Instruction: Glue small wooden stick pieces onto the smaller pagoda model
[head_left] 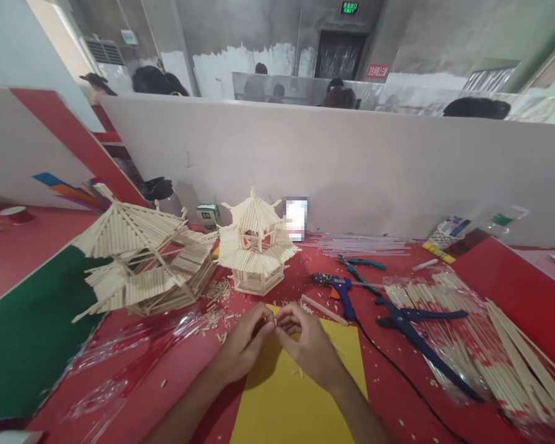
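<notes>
My left hand (246, 345) and my right hand (305, 342) meet fingertip to fingertip above a yellow sheet (296, 394) on the red table. The fingers pinch something very small between them; it is too small to identify. Just beyond the hands stands a small pagoda model (255, 243) made of thin wooden sticks. A larger stick building (143, 259) stands to its left. Loose stick offcuts (217, 296) lie scattered between the models and my hands.
A blue glue gun (340, 288) with a black cord lies right of the hands, then blue-handled cutters (420, 336) and green pliers (361, 265). Packs of wooden sticks (485, 345) fill the right side. Clear wrappers (120, 364) lie at left. A white partition (351, 166) backs the table; people sit beyond it.
</notes>
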`<state>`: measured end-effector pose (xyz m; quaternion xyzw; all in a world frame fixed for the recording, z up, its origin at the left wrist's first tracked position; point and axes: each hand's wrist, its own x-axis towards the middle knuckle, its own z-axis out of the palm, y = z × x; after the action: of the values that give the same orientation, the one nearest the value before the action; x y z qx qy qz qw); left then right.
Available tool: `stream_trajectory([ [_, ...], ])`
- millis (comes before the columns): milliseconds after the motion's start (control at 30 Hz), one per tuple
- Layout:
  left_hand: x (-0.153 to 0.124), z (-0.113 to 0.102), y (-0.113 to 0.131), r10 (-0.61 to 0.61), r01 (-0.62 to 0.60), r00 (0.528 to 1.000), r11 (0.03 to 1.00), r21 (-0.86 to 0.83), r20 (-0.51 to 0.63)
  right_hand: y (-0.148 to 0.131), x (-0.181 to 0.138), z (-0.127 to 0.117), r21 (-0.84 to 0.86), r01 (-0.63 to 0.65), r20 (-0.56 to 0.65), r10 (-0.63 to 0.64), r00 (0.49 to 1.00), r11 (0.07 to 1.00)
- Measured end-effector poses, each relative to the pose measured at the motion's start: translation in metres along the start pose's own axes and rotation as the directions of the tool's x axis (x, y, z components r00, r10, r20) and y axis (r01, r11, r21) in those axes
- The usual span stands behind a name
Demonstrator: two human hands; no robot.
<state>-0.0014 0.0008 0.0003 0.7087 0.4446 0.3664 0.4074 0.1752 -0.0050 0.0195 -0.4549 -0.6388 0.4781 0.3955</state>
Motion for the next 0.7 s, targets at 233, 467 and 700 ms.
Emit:
stream_trajectory([
  [233,0.003,-0.012,-0.012,0.03,0.029,0.99,0.911,0.411,-0.136,0.006,0.003,-0.001,0.013,-0.004,-0.048,0.005,0.999,1.0],
  [467,0.02,-0.022,-0.024,0.122,0.148,0.94,0.694,0.705,-0.318,0.008,0.003,-0.001,0.03,-0.024,-0.039,0.025,0.999,0.999],
  [700,0.03,-0.018,-0.023,0.136,0.168,0.94,0.617,0.769,-0.314,0.002,0.0,-0.003,0.029,0.022,-0.042,-0.021,0.999,0.999],
])
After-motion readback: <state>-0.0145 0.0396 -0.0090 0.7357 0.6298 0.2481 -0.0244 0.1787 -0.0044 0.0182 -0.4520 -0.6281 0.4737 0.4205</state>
